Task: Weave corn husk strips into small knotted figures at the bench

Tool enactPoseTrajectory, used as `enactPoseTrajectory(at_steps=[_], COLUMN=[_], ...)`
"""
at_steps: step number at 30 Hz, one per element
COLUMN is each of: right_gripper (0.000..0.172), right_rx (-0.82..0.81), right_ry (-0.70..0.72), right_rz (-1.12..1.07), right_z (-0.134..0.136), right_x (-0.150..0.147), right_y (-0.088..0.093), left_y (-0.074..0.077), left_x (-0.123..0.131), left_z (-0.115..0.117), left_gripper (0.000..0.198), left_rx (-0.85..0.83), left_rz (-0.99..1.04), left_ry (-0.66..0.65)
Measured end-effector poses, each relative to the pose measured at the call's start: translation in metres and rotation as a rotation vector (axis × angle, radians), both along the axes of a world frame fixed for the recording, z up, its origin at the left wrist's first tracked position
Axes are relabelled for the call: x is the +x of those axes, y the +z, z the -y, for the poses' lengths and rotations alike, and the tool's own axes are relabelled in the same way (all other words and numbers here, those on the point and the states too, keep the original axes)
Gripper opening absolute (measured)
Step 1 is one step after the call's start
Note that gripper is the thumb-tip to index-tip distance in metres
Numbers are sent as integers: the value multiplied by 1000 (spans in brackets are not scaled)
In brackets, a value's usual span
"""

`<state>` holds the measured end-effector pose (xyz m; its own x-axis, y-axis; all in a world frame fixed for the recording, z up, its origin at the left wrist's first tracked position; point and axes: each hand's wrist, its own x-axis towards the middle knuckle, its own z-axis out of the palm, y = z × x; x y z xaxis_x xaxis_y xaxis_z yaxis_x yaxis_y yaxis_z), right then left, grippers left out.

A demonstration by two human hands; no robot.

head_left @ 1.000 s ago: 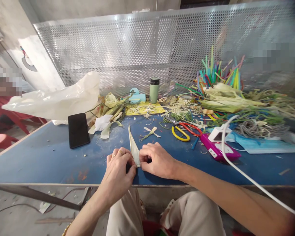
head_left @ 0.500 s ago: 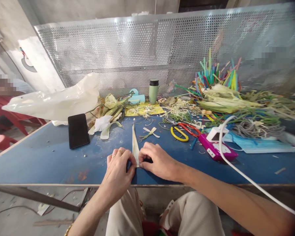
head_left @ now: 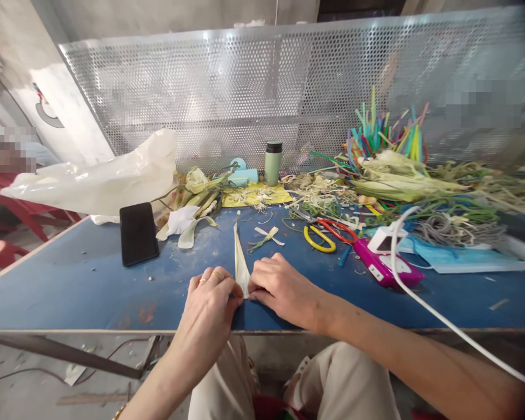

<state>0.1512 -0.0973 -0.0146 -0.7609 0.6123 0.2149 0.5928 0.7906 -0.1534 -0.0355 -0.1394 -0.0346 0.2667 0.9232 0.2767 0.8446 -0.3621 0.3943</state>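
Note:
A pale, long triangular piece of corn husk (head_left: 241, 265) lies on the blue table (head_left: 83, 291), its narrow tip pointing away from me. My left hand (head_left: 214, 297) pinches its wide near end from the left. From the right, my right hand (head_left: 284, 291) pinches the same end, thumb and forefinger together. Just beyond my hands lies a small tied husk piece (head_left: 269, 236) with crossed pale strips. Scissors (head_left: 321, 236) with one yellow and one red handle rest to the right of it.
A black phone (head_left: 139, 234) and a plastic bag (head_left: 100, 181) are at the left. A green bottle (head_left: 273, 164) stands at the back. Husks (head_left: 402, 178) and coloured pipe cleaners (head_left: 378, 137) pile up at the right. A white cable (head_left: 455, 329) runs from a magenta power strip (head_left: 387, 271) past my right forearm.
Both hands keep pinching the husk's near end, with only slight shifts of the fingers. Nothing else on the table has moved.

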Motion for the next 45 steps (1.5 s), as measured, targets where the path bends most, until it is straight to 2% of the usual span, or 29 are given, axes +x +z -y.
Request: enactPoseTrajectory(at_steps=[4, 7, 14, 24, 31, 34, 40, 45], right_gripper=[19, 17, 22, 19, 26, 20, 9, 13], right_rx=[176, 251, 314, 229, 405, 321, -66, -131], right_ry=[25, 23, 59, 38, 131, 109, -76, -178], right_rz=[93, 113, 69, 49, 110, 99, 0, 4], right_z=[0, -2, -7, 0, 0, 2, -1, 4], right_x=[-4, -7, -6, -3, -4, -4, -6, -10], right_y=[-3, -8, -13, -6, -11, -8, 0, 6], left_y=[1, 1, -6, -4, 2, 5, 11, 10], left_x=[1, 3, 0, 1, 2, 4, 7, 2], left_z=[-1, 0, -2, -10, -10, -8, -9, -17], left_gripper=[18, 21, 26, 25, 25, 25, 26, 21], left_rx=[7, 26, 44, 26, 1, -3, -6, -36], left_rz=[-52, -91, -94, -166, -223, -252, -271, -219], left_ry=[1, 1, -2, -16, -2, 12, 25, -3])
